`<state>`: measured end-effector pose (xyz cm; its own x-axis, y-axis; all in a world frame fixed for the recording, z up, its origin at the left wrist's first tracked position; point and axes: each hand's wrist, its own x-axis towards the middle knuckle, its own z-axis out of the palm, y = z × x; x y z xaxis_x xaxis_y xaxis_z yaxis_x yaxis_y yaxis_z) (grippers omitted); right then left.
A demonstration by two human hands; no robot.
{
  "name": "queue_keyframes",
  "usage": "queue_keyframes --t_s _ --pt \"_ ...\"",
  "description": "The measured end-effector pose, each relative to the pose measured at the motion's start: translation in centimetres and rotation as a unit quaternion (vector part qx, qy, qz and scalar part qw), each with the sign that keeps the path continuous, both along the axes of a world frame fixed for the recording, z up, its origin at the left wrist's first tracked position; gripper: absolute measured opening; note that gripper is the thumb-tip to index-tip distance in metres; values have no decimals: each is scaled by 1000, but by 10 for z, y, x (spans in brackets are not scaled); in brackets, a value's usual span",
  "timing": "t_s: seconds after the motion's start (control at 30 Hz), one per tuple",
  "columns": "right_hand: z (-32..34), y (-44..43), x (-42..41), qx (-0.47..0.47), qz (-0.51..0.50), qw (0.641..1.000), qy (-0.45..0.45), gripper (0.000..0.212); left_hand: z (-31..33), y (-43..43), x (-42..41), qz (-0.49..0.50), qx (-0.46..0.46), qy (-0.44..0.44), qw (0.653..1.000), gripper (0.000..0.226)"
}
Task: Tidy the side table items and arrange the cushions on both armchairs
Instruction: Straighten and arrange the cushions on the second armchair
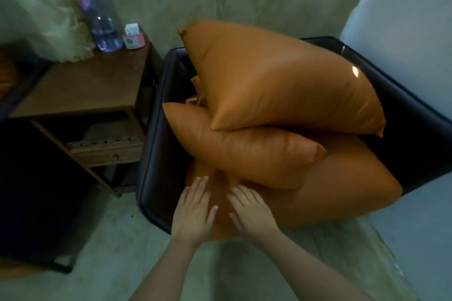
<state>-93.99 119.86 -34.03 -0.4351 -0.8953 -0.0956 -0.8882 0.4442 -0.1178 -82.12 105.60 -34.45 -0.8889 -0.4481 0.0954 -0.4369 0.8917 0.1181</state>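
Both hands lie flat, palms down, fingers spread and grasping nothing: left hand and right hand press side by side on the front of the seat cushion of the dark armchair. Two orange cushions are stacked above: lower cushion, upper cushion. Left of the armchair, the side table carries a water bottle, a small pink-and-white pack and a plastic bag.

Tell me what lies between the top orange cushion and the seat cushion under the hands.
In the head view, one more orange cushion lies between the top cushion and the seat cushion that both hands press.
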Motion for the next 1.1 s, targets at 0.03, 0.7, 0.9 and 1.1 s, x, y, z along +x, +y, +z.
queue_keyframes --t_s 0.03,0.7,0.9,1.1 --pt "16 -4 -1 4 -4 1000 9 49 13 -3 4 11 5 5 1000 51" --pt "148 15 -71 28 -194 981 4 93 150 28 -49 175 343 -16 923 105" --pt "134 41 -152 21 -253 965 -70 105 135 59 -132 356 589 50 724 121" --pt "94 40 -189 12 -244 948 -206 106 100 69 -200 362 635 150 665 123"
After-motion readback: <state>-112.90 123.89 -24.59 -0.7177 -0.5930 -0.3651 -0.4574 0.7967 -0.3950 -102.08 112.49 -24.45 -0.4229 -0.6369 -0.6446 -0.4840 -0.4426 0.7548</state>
